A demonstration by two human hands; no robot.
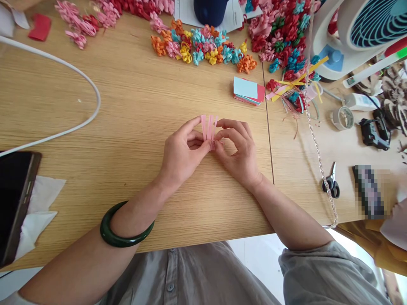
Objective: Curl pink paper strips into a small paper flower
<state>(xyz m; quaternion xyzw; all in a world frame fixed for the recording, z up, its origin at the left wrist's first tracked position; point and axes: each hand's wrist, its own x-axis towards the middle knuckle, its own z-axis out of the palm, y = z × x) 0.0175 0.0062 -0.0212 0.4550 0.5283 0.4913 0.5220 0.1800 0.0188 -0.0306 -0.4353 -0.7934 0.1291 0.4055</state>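
Note:
A small pink paper piece (209, 127), slit into narrow upright strips, is held up between my two hands over the middle of the table. My left hand (184, 148) pinches its lower left part between thumb and fingers, with the index finger reaching up beside the strips. On the other side, my right hand (237, 146) is closed at the lower right, thumb and fingertips at the paper's base and its index finger near the strip tops. The fingers partly hide the base, so how it is folded or rolled there does not show.
Paper flowers (203, 44) in several colours lie at the back. A stack of paper cards (245, 88) sits behind my right hand. Scissors (331, 184), a tape roll (342, 118) and a fan (337, 38) are to the right. A white cable (92, 87) and a tablet (15, 199) lie left.

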